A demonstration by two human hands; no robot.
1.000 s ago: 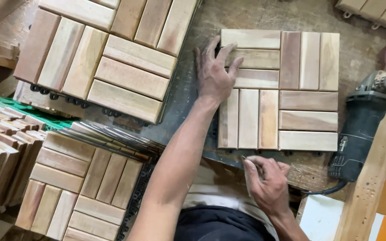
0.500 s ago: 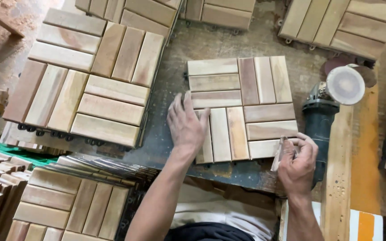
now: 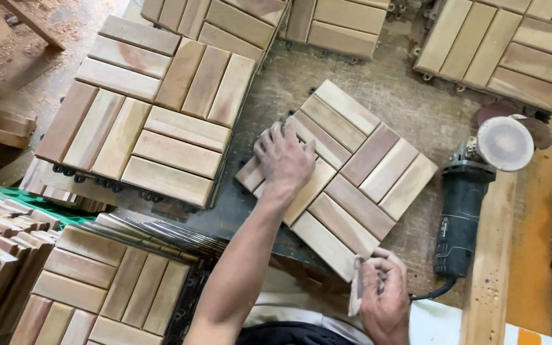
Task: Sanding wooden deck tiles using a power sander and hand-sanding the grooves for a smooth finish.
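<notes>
While under L hand (image 3: 285, 160): one wood tile (image 3: 352, 166).

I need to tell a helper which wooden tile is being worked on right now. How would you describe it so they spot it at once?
Start at the grey workbench, left of the angle grinder. The tile lies there alone under the left hand, with the right hand at its near corner. Unlike the stacked tiles around it, it is a single one turned diamond-wise.
</notes>
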